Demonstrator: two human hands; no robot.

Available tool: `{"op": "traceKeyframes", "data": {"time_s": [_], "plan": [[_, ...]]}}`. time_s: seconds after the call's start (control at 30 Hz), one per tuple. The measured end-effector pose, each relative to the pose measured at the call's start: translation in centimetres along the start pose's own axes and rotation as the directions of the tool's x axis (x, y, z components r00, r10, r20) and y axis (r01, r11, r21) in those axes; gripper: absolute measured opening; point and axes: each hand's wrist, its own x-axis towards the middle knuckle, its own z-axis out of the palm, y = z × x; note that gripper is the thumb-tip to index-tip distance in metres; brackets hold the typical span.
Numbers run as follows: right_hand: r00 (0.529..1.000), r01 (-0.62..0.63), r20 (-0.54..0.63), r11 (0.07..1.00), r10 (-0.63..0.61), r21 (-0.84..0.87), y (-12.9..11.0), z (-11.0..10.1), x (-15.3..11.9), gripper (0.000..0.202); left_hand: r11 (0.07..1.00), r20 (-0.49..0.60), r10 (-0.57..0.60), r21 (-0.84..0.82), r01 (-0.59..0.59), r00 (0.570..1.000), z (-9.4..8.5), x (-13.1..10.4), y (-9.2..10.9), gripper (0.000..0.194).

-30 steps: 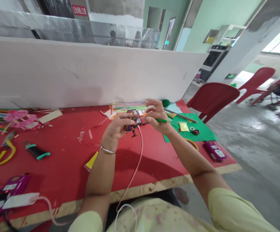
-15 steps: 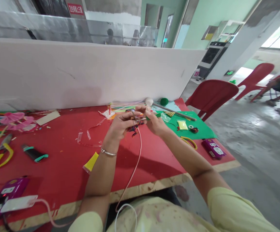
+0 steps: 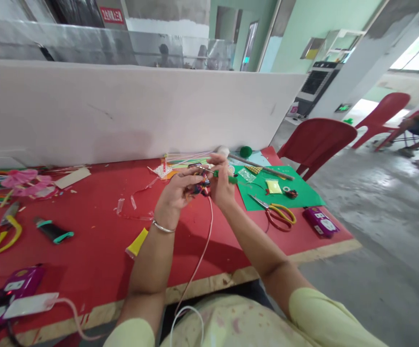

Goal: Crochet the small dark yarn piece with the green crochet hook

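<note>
My left hand (image 3: 177, 192) is closed round a small dark assembly (image 3: 202, 185) with orange and purplish bits, held above the red table. A pink cable (image 3: 206, 241) runs down from it towards my lap. In my closed right hand (image 3: 223, 193) is a screwdriver (image 3: 232, 180) with a green handle, its thin metal shaft pointing left across the top of the assembly. Where the tip meets the assembly is too small to tell. Open-bladed scissors (image 3: 279, 214) with red and yellow handles lie right of my right forearm.
On the green sheet (image 3: 252, 201) rest a yellow packet (image 3: 274, 187) and small parts. A purple box (image 3: 319, 221) sits near the right edge. Leftward are a cutter (image 3: 53, 230), more scissors (image 3: 9, 226) and another purple box (image 3: 23, 282). A white board (image 3: 140, 111) stands behind.
My right hand has shifted left and turned more upright, with the screwdriver's green handle moving left. The scissors on the right have come into fuller view from behind my forearm.
</note>
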Motion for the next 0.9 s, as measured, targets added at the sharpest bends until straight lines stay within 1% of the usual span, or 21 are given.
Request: {"op": "traceKeyframes", "data": {"time_s": [0.03,0.07,0.13,0.2,0.27,0.43,0.57,0.6,0.67,0.73,0.77,0.83,0.9], "plan": [[0.993,-0.109,0.067,0.988,0.102,0.111,0.0,-0.1,0.4,0.06,0.999,0.031,-0.029,-0.022,0.03,0.999,-0.3,-0.1,0.3,0.043],[0.971,-0.219,0.143,0.955,0.193,0.201,-0.1,-0.2,0.8,0.059,0.999,0.05,-0.035,-0.033,0.037,0.998,-0.5,-0.1,0.5,0.043],[0.905,-0.396,0.285,0.874,0.318,0.282,-0.5,-0.7,1.5,0.058,0.999,0.062,-0.008,-0.034,0.01,0.998,-0.6,0.0,0.6,0.042],[0.851,-0.481,0.376,0.833,0.367,0.275,-1.0,-1.4,2.1,0.058,1.0,0.072,0.008,-0.016,-0.007,0.997,-0.4,0.1,0.3,0.036],[0.83,-0.492,0.423,0.835,0.364,0.246,-1.5,-2.0,2.7,0.06,1.0,0.072,0.015,0.01,-0.015,0.997,0.0,0.3,0.0,0.03],[0.819,-0.42,0.485,0.896,0.307,0.143,-1.8,-3.2,3.7,0.064,0.999,0.081,0.033,0.04,-0.037,0.996,0.1,0.3,-0.3,0.024],[0.815,-0.292,0.539,0.954,0.21,0.069,-2.2,-4.4,4.7,0.06,0.998,0.102,0.026,0.049,-0.031,0.994,-0.2,-0.1,0.0,0.025],[0.804,-0.253,0.562,0.967,0.192,0.031,-2.4,-4.7,5.0,0.059,0.998,0.101,0.017,0.059,-0.023,0.995,-0.2,-0.2,0.1,0.026],[0.765,-0.191,0.615,0.98,0.189,-0.064,-2.9,-5.5,5.6,0.056,0.996,0.083,0.019,0.087,-0.026,0.996,-0.1,-0.3,0.2,0.027],[0.72,-0.141,0.663,0.979,0.204,-0.148,-3.6,-6.2,6.1,0.053,0.991,0.065,0.044,0.122,-0.052,0.997,0.1,-0.3,0.2,0.025],[0.706,-0.113,0.679,0.978,0.202,-0.174,-3.9,-6.5,6.3,0.052,0.988,0.058,0.063,0.14,-0.07,0.996,0.2,-0.4,0.2,0.024],[0.694,-0.036,0.699,0.978,0.171,-0.203,-4.5,-6.8,6.7,0.049,0.977,0.042,0.107,0.18,-0.113,0.993,0.2,-0.3,0.1,0.021],[0.695,0.079,0.71,0.969,0.116,-0.235,-5.2,-6.9,6.7,0.048,0.958,0.023,0.156,0.24,-0.157,0.987,0.2,-0.2,-0.1,0.019]]}}
